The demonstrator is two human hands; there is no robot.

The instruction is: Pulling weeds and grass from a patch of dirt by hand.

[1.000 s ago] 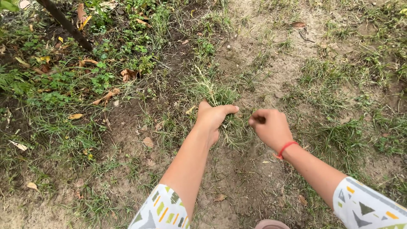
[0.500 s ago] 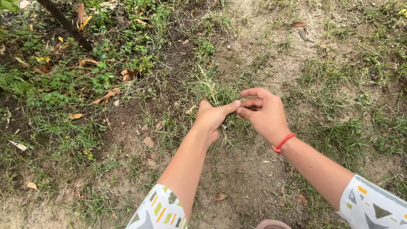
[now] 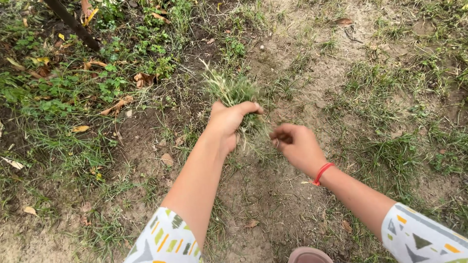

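My left hand (image 3: pixel 227 122) is closed around a tuft of green grass (image 3: pixel 230 88), whose blades stick up above the fist and whose thin roots hang below it. My right hand (image 3: pixel 296 145), with a red band at the wrist, hovers just right of the tuft's lower end with fingers curled in; it is blurred and I see nothing held in it. Both forearms reach out from white patterned sleeves over bare sandy soil (image 3: pixel 287 204).
Patchy grass (image 3: pixel 390 156) grows to the right, and leafy weeds with dry brown leaves (image 3: pixel 117 104) lie to the left. A dark stem (image 3: pixel 73 24) slants at the top left. A pinkish shoe tip (image 3: pixel 309 255) shows at the bottom edge.
My left hand has moved up and left with the grass tuft, lifting it off the ground. My right hand reached to the tuft half a second ago and has now drawn back down.
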